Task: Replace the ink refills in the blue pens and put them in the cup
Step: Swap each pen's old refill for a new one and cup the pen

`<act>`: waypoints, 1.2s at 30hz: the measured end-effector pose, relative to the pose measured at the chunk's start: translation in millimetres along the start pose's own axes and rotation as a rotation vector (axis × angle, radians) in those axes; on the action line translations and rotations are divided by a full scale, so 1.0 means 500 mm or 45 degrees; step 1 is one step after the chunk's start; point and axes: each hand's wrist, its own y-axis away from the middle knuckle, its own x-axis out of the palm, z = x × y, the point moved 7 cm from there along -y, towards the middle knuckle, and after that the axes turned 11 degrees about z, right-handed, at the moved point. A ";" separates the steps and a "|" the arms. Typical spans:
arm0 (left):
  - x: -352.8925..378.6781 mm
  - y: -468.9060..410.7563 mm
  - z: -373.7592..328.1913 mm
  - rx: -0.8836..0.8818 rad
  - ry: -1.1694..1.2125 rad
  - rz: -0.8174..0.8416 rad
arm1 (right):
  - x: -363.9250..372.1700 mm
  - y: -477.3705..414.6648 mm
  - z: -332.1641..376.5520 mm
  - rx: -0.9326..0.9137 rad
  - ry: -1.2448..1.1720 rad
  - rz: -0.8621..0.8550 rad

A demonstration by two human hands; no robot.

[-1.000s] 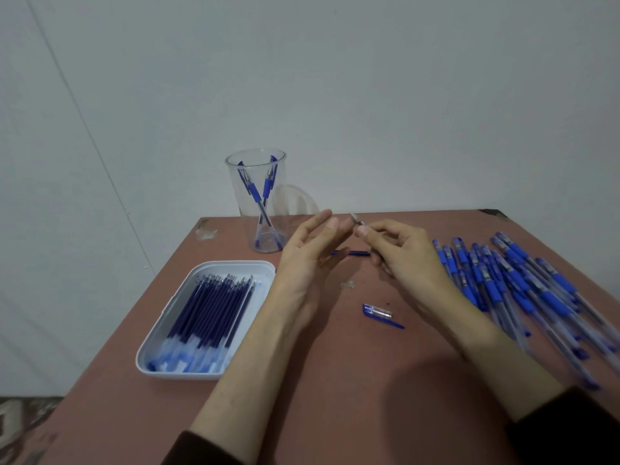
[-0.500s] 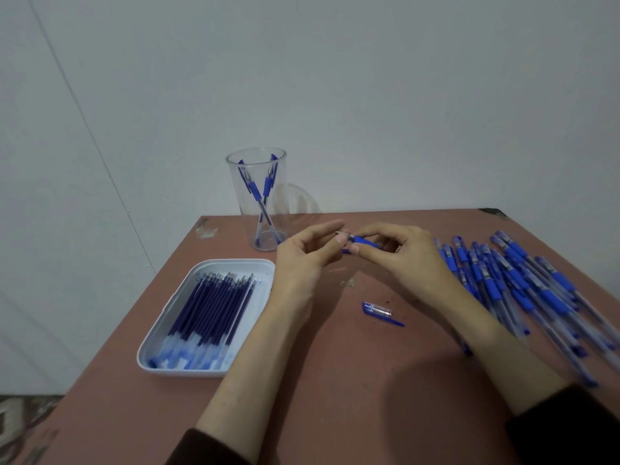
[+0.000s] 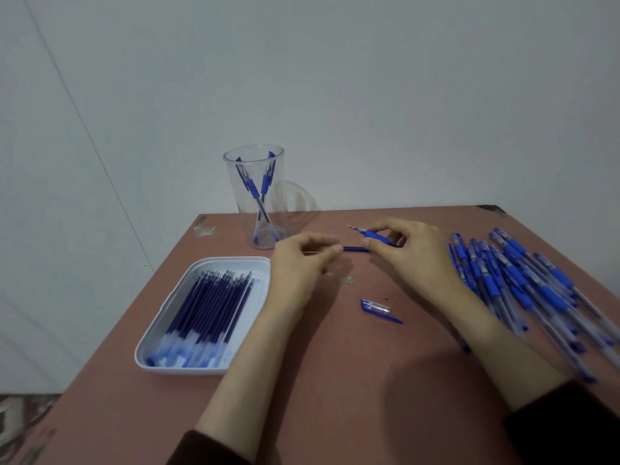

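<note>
Blue pen (image 3: 375, 235) clamped in right hand (image 3: 414, 255), 12 o'clock | left hand (image 3: 302, 261) pinches refill (image 3: 355, 249) beside it | cup (image 3: 255, 209) 11 o'clock | tray (image 3: 201, 266) 9 | pile (image 3: 523, 283) 3 | cap (image 3: 377, 307) centre

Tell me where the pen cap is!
In the head view, the clear-and-blue plastic pen cap lies on the reddish table, just below the right hand.

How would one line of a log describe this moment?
left hand: pinches refill end | right hand: holds refill, pen tip section | cap: on table | cup: two pens inside
</note>
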 end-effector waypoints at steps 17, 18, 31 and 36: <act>0.055 0.009 0.020 -0.122 -0.437 0.453 | -0.007 -0.002 -0.008 0.072 0.065 -0.006; 0.053 0.008 0.021 -0.128 -0.380 0.432 | -0.006 -0.002 -0.007 0.065 0.061 0.000; 0.018 -0.001 0.018 -0.113 0.382 0.096 | 0.021 0.005 0.024 -0.129 0.002 0.199; -0.007 -0.002 0.018 -0.096 0.523 -0.057 | 0.008 -0.001 0.008 -0.089 0.039 0.143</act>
